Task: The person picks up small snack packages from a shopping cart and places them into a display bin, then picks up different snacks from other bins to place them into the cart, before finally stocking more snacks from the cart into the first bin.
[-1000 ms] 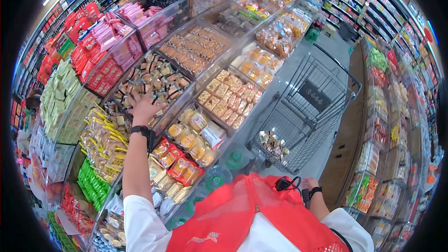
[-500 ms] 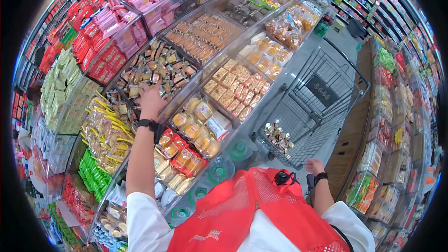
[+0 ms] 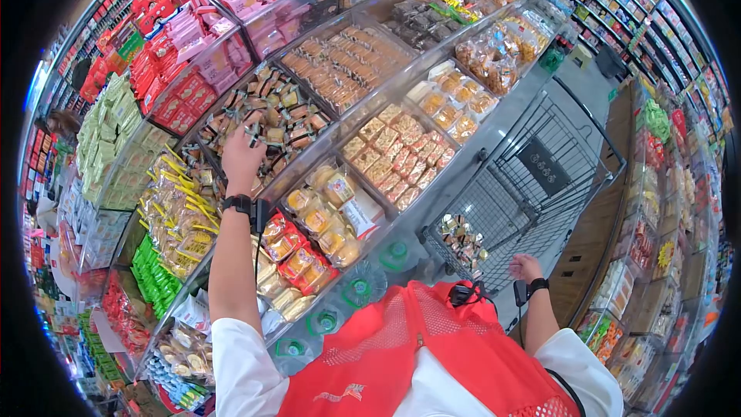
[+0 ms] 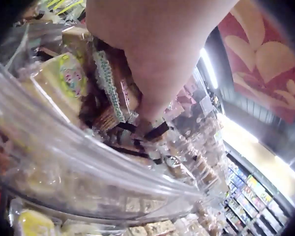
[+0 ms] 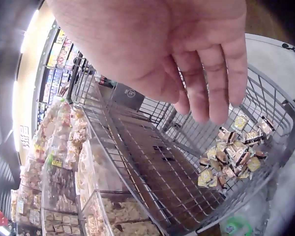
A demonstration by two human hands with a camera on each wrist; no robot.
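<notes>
My left hand is down in a clear-walled bin of small wrapped snacks, palm side low and fingers among the packets. It pinches a small wrapped snack between thumb and fingers. In the left wrist view, a packet with a green-and-white patterned strip lies right beside the thumb; the other fingertips are hidden. My right hand hangs by the near end of the shopping cart, fingers extended and holding nothing. Beneath it in the right wrist view, a small heap of similar wrapped snacks lies in the cart.
Clear dividers separate the bins. Around the left hand are yellow-tied bags, packaged round cakes, and trays of wrapped bars. Another snack shelf runs along the right, beyond the cart. Large bottles with green caps stand below the bins.
The left hand's spread fingers have drawn together around a packet among the snacks. My right hand has lifted slightly beside the cart. The head view has shifted, moving shelves and cart a little rightward.
</notes>
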